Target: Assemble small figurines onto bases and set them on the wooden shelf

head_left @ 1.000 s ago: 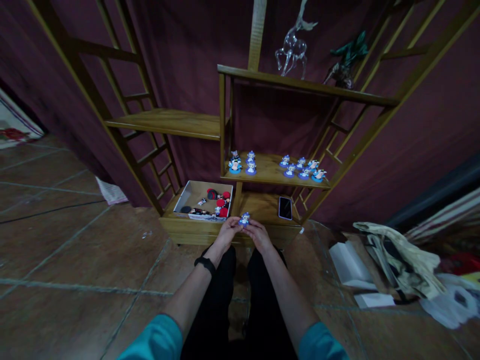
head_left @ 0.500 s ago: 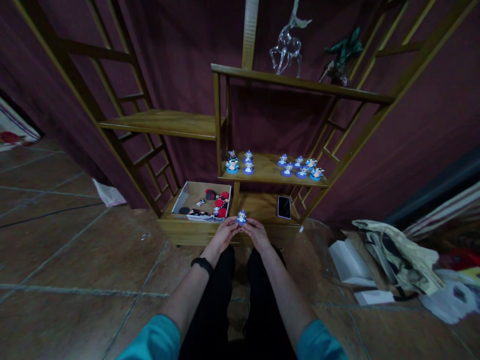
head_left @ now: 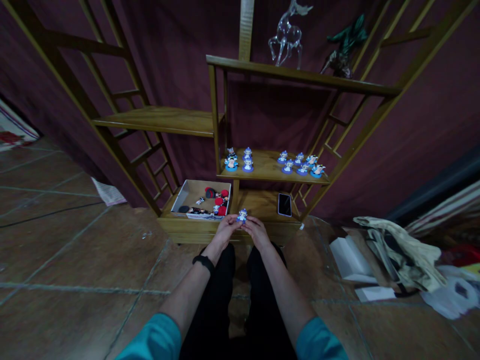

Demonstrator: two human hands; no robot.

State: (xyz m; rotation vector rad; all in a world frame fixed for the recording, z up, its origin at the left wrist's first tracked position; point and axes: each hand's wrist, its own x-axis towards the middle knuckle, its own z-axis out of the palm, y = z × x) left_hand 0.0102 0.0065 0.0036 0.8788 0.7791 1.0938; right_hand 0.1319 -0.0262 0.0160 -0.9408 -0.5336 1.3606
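Observation:
A small blue-and-white figurine [head_left: 242, 215] is upright between my two hands, in front of the low shelf. My left hand [head_left: 227, 229] grips it from the left, and my right hand [head_left: 256, 230] grips it from the right; the fingertips of both close on its base. Similar figurines [head_left: 287, 166] stand in two groups on the middle shelf [head_left: 262, 172], several at the right and several at the left. Left of my hands, a cardboard box [head_left: 198, 187] on the low shelf holds several red and black figurines [head_left: 222, 201], some lying down.
A phone [head_left: 284, 205] lies on the low shelf at the right. Above, a clear glass deer [head_left: 287, 40] and a green and brown statue [head_left: 345, 47] stand on the top shelf. White boxes [head_left: 350, 257], cloth [head_left: 405, 250] and a plastic bag [head_left: 452, 292] lie on the floor at right.
The view has shifted slightly. Both hands still hold the figurine at nearly the same place, and the figurines on the shelf stand as before.

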